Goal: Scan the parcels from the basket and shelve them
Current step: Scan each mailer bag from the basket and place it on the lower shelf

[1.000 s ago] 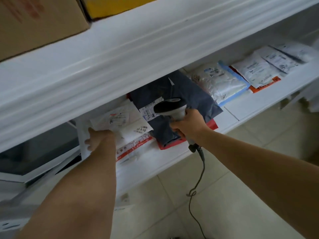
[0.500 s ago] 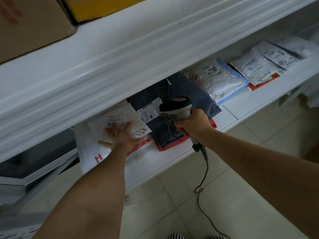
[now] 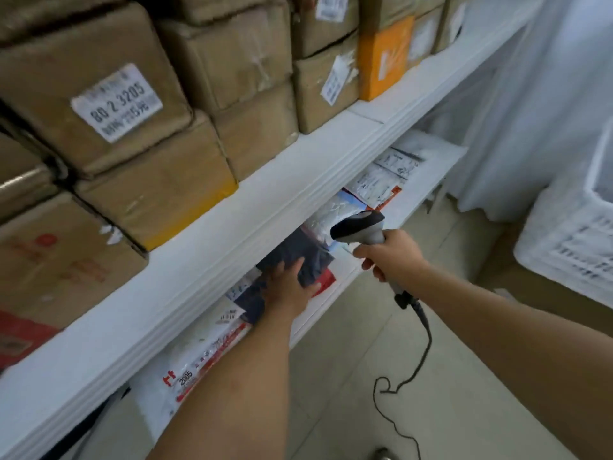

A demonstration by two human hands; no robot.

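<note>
With several mailers shelved, left hand point(image 3: 288, 287) lies flat on dark parcel point(image 3: 306, 257); right hand point(image 3: 386, 257) grips scanner point(image 3: 360, 227); basket point(image 3: 570, 247) contents hidden.

Dark blue parcel point(image 3: 310, 260) flat on lower shelf point(image 3: 345, 280), overlapping neighbours.

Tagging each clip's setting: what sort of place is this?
Likely a parcel depot: labelled cardboard boxes stacked on white shelving, mailer bags below, a corded barcode scanner in the right hand.
</note>
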